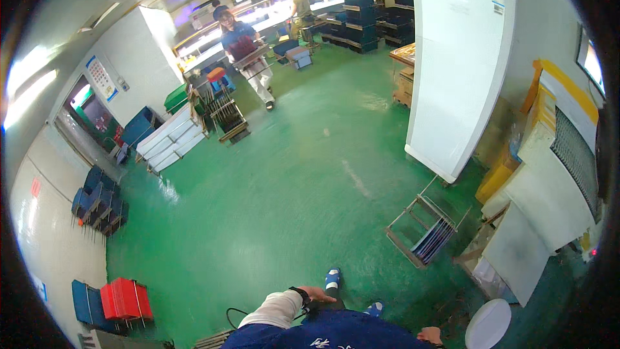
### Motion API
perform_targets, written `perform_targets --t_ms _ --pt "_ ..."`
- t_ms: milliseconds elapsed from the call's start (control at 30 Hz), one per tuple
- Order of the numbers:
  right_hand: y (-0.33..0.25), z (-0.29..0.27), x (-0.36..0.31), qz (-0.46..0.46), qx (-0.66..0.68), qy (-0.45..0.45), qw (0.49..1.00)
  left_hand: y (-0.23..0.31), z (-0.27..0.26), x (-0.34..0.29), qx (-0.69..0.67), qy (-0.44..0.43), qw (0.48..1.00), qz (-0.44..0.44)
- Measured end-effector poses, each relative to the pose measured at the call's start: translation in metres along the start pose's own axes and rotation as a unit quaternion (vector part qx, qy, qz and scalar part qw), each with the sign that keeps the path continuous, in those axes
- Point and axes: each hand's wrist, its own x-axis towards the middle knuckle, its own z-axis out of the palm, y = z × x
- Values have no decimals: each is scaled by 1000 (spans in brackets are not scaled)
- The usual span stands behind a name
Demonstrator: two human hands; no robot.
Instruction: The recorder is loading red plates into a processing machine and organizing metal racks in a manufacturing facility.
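Observation:
My left hand (pixel 319 295) rests over my dark trouser leg, its fingers stretched out and nothing seen in them. A black watch (pixel 299 293) and a white sleeve (pixel 274 310) show on that arm. At the lower edge my right hand (pixel 429 335) is partly in view, and its fingers are too small to make out. Just right of it is a white round seat-like disc (pixel 489 324). Ahead on the right, a metal rack (pixel 423 231) with dark flat pieces in it stands on the floor, apart from both hands.
A person (pixel 244 48) walks on the green floor (pixel 258 200), carrying something flat. A tall white panel (pixel 455 64) stands at right. Red bins (pixel 126 298) and blue bins (pixel 100 200) line the left wall. White boxes (pixel 171 139) and black crates (pixel 360 22) stand farther off.

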Motion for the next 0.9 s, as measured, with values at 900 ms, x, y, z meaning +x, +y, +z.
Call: perform_targets --t_ms 900 --pt "-54 277 -37 -184 -62 264 945 -83 -2 36 -77 -116 990 14"
